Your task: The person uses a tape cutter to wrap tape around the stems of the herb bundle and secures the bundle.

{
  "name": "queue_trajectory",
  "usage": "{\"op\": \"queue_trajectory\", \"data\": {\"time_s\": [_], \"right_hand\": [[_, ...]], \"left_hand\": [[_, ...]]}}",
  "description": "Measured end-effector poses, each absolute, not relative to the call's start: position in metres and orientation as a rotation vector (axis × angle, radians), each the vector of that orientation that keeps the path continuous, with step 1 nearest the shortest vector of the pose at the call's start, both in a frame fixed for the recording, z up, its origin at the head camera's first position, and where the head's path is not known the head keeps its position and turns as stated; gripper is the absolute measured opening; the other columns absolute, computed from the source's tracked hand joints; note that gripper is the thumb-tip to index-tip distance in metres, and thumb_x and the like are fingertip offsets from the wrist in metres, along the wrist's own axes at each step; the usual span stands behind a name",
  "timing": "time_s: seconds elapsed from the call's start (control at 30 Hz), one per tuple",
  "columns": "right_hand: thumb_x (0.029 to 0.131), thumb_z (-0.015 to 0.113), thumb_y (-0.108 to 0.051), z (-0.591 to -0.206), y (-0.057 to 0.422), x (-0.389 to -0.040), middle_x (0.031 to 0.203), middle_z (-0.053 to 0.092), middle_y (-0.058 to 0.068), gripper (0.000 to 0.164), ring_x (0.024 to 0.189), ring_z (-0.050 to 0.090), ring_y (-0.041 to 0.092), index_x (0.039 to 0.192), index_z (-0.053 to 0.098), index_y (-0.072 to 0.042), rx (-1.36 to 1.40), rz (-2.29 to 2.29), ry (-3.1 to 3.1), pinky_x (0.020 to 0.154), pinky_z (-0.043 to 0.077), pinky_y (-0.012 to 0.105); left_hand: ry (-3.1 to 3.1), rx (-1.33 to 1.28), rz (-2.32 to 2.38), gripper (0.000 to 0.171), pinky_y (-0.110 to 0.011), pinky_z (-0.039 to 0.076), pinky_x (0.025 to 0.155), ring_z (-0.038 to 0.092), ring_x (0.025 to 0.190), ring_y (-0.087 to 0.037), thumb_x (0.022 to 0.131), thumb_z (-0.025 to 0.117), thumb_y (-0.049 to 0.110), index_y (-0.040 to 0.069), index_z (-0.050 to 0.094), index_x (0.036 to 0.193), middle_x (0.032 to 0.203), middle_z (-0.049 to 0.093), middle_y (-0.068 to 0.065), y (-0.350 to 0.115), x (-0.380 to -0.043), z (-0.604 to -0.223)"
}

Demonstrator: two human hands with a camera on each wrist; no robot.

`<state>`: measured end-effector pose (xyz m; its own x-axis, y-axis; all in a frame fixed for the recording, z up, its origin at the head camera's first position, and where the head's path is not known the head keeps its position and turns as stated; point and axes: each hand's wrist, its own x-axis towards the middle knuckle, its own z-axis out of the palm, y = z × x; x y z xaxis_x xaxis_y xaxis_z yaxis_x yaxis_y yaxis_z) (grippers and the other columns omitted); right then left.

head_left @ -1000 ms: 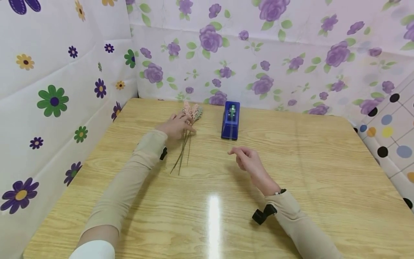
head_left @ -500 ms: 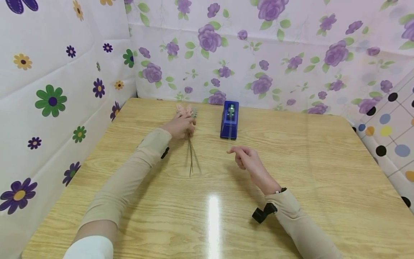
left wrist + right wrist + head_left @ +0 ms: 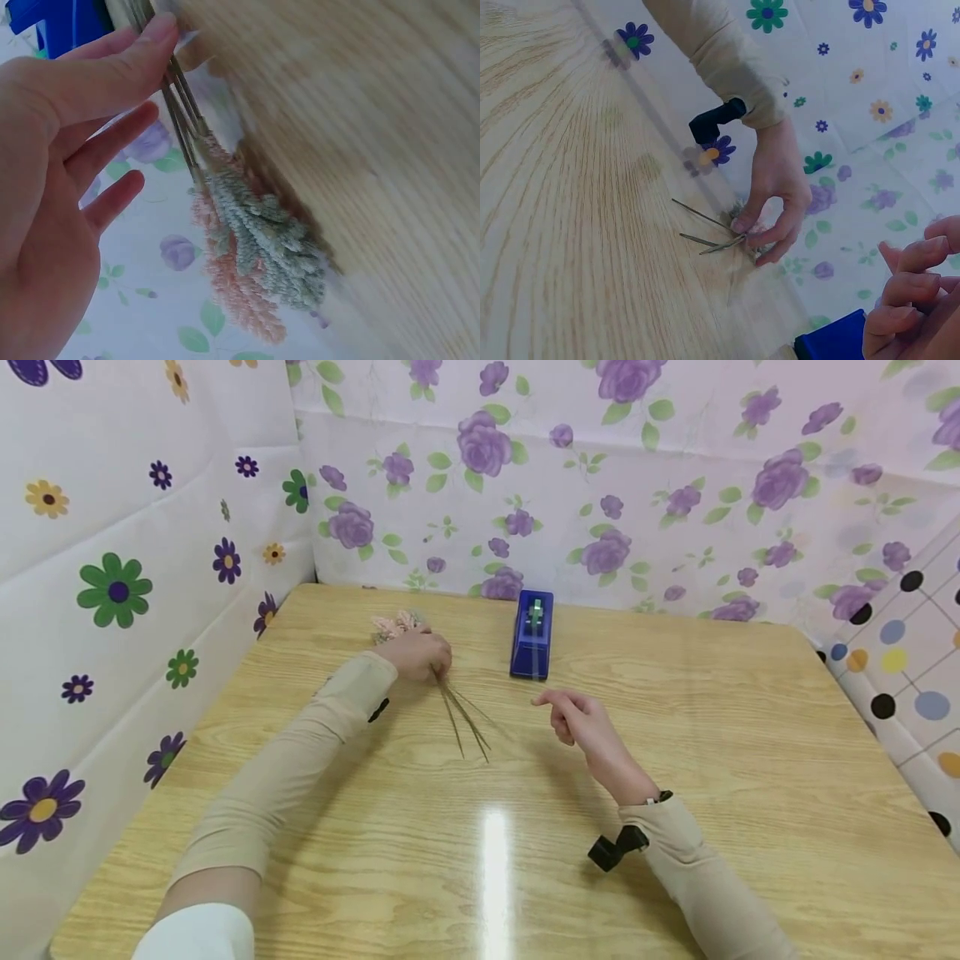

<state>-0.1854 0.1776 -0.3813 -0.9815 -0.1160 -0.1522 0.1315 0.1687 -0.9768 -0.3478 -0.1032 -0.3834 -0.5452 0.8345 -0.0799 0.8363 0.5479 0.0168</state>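
My left hand [image 3: 416, 654] pinches a small bunch of dried-looking flowers [image 3: 262, 247] by their thin stems [image 3: 465, 718], between thumb and forefinger. In the left wrist view the fluffy heads are pink and grey-green; the other fingers stay apart from the stems. The bare stem ends point toward the near right in the head view, while the heads lie partly behind the hand. My right hand [image 3: 585, 722] hovers over the table with its fingers loosely bent, and no thing shows in it. Just beyond it stands a blue tape dispenser [image 3: 532, 639].
The wooden table [image 3: 675, 718] runs up to a back cloth with purple roses [image 3: 483, 443]. A flower-patterned cloth [image 3: 112, 693] hangs along the left side, and a dotted one [image 3: 915, 693] is at the right.
My left hand has closed on the flower stems and turned the bunch; the heads swung left and the stem ends right. My right hand has barely moved.
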Motion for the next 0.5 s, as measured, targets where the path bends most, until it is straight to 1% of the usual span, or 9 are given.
{"op": "queue_trajectory", "data": {"time_s": [0.1, 0.2, 0.33, 0.43, 0.5], "right_hand": [[0.103, 0.046, -0.033, -0.3812, 0.1782, -0.1853, 0.057, 0.038, -0.006, 0.037, 0.053, 0.031, 0.011, 0.117, 0.063, -0.003, 0.021, -1.902, 2.259, 0.059, 0.031, 0.025], [0.103, 0.046, -0.033, -0.3808, 0.1786, -0.1855, 0.057, 0.038, -0.006, 0.038, 0.054, 0.032, 0.011, 0.118, 0.062, -0.002, 0.016, -1.888, 2.262, 0.059, 0.031, 0.025], [0.103, 0.045, -0.031, -0.3778, 0.1794, -0.1857, 0.056, 0.036, -0.007, 0.037, 0.053, 0.030, 0.012, 0.118, 0.062, -0.003, 0.001, -1.911, 2.244, 0.059, 0.031, 0.025], [0.103, 0.045, -0.030, -0.3747, 0.1814, -0.1859, 0.055, 0.035, -0.007, 0.036, 0.053, 0.028, 0.014, 0.118, 0.062, -0.002, -0.010, -1.939, 2.235, 0.058, 0.030, 0.026], [0.103, 0.046, -0.030, -0.3728, 0.1828, -0.1861, 0.055, 0.035, -0.007, 0.036, 0.054, 0.027, 0.015, 0.118, 0.061, -0.001, -0.014, -1.948, 2.233, 0.058, 0.029, 0.025]], "left_hand": [[2.695, 1.446, -0.040, 0.009, -0.053, 0.036, 0.106, 0.060, 0.102, -0.025, 0.080, 0.076, 0.007, 0.015, 0.072, 0.084, 0.098, 0.069, -0.003, -0.1047, -0.3459, -0.3850], [2.694, 1.458, -0.051, 0.007, -0.049, 0.039, 0.099, 0.058, 0.099, -0.025, 0.083, 0.076, 0.010, 0.015, 0.072, 0.086, 0.098, 0.065, -0.004, -0.1060, -0.3434, -0.3859], [2.678, 1.487, -0.064, 0.007, -0.045, 0.040, 0.100, 0.062, 0.095, -0.023, 0.086, 0.072, 0.010, 0.015, 0.072, 0.090, 0.096, 0.068, -0.002, -0.1061, -0.3418, -0.3850], [2.655, 1.493, -0.025, 0.006, -0.042, 0.046, 0.096, 0.066, 0.088, -0.021, 0.088, 0.069, 0.008, 0.013, 0.070, 0.091, 0.091, 0.071, -0.002, -0.1019, -0.3405, -0.3811], [2.639, 1.487, 0.007, 0.005, -0.039, 0.050, 0.090, 0.066, 0.085, -0.020, 0.089, 0.068, 0.008, 0.012, 0.069, 0.092, 0.090, 0.073, -0.002, -0.0970, -0.3381, -0.3772]]}}
